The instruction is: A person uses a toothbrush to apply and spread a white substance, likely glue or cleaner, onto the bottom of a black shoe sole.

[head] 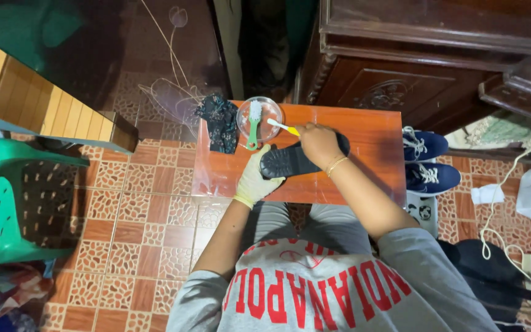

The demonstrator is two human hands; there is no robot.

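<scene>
Gripping the black shoe (290, 161) at its heel end, the gloved left hand (255, 179) has fingers curled round it. Its long axis runs rightward from those fingers across the worktop (376, 141). The right hand (318, 142), lying over the shoe's far end, pinches a toothbrush (283, 126).

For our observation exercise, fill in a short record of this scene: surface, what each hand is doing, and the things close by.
Surface: small reddish table on a tiled floor
Left hand: gloved, grip on a black shoe, sole up
Right hand: bare, holds a toothbrush
Bowl: clear bowl with a green brush across it
Cloth: dark cloth left of the bowl
Floor: blue sneakers to the right
</scene>
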